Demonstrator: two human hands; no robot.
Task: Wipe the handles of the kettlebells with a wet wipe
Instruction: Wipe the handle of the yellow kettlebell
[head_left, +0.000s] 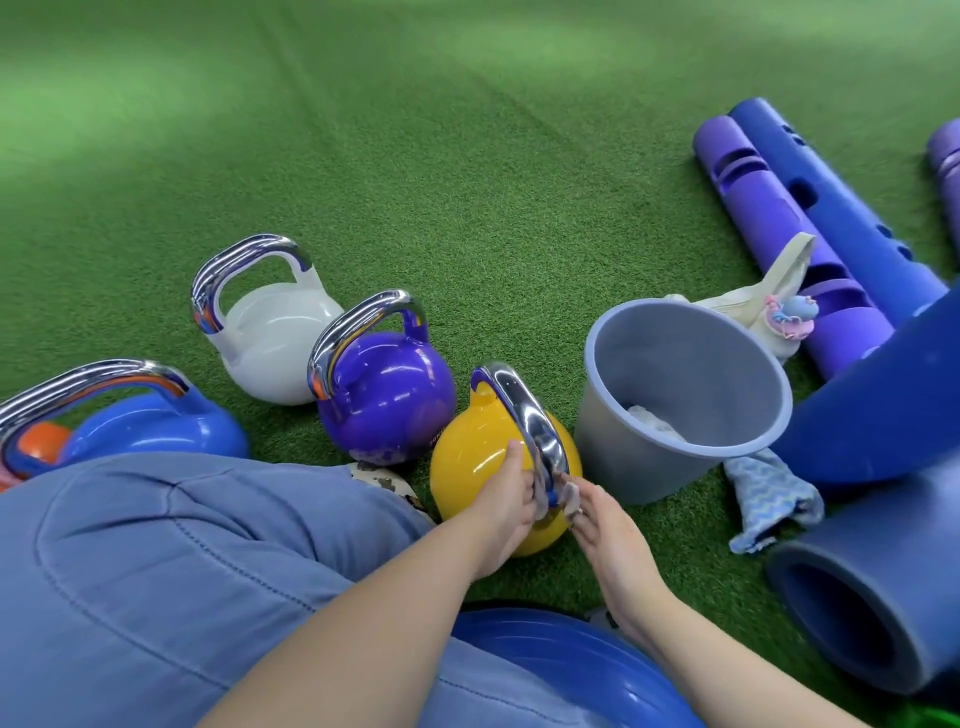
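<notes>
A yellow kettlebell (478, 457) with a chrome handle (524, 415) stands on the turf just in front of me. My left hand (506, 499) grips the near end of that handle, thumb up along its left side. My right hand (597, 519) pinches a small wet wipe (571, 496) against the same near end of the handle from the right. A purple kettlebell (387, 400), a white kettlebell (275, 348) and a blue kettlebell (150, 426) stand in a row to the left, chrome handles upright.
A grey bucket (691, 447) with a crumpled white wipe inside stands right of the yellow kettlebell. A patterned cloth (769, 499) lies beside it. Purple and blue tubes (810, 223), a cream bag (763, 301) and a foam roller (878, 587) fill the right. My knee (156, 571) is at left.
</notes>
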